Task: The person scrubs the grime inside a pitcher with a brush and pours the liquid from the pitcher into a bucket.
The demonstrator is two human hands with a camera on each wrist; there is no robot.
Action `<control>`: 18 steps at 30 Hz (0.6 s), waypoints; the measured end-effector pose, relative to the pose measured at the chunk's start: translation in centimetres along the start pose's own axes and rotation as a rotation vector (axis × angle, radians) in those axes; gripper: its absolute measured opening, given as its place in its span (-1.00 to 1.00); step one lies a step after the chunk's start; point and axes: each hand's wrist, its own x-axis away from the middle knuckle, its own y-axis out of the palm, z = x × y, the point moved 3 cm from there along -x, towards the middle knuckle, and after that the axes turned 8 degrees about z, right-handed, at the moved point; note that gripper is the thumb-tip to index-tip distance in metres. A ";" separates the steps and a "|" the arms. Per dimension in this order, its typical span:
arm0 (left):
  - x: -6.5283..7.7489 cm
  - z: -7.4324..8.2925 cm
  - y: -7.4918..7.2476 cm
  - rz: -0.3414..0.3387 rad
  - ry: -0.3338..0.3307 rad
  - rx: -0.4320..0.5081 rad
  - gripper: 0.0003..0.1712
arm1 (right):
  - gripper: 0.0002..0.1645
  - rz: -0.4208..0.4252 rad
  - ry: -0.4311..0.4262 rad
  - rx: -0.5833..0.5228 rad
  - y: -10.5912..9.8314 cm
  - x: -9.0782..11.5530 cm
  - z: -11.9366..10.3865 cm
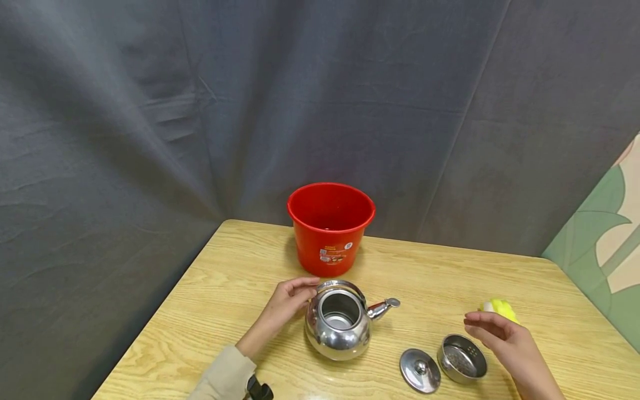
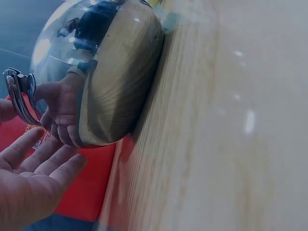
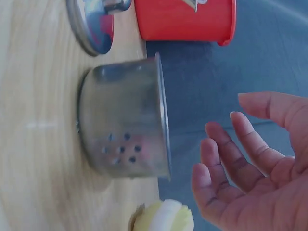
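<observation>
A shiny steel kettle (image 1: 339, 333) stands lidless on the table, spout to the right and its handle (image 1: 350, 285) lying down toward the back. My left hand (image 1: 287, 303) is at the kettle's left side, fingertips right at the handle's end. In the left wrist view that hand's fingers (image 2: 53, 161) are extended beside the kettle's mirrored body. My right hand (image 1: 505, 344) hovers just right of a steel strainer cup (image 1: 461, 358), holding nothing, fingers loosely bent. The cup has small holes in its wall. Left of the cup lies the round kettle lid (image 1: 420, 370), knob up.
Behind the kettle stands a red bucket (image 1: 327, 244) with a label. A yellow and white object (image 1: 502, 309) lies beyond my right hand, partly hidden by it. Grey cloth (image 1: 350, 100) hangs along the back and left of the wooden table (image 1: 240, 250).
</observation>
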 end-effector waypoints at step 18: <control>0.1 0.1 0.1 -0.006 -0.040 0.009 -0.60 | -0.54 -0.129 0.163 0.130 -0.5 -0.3 3.2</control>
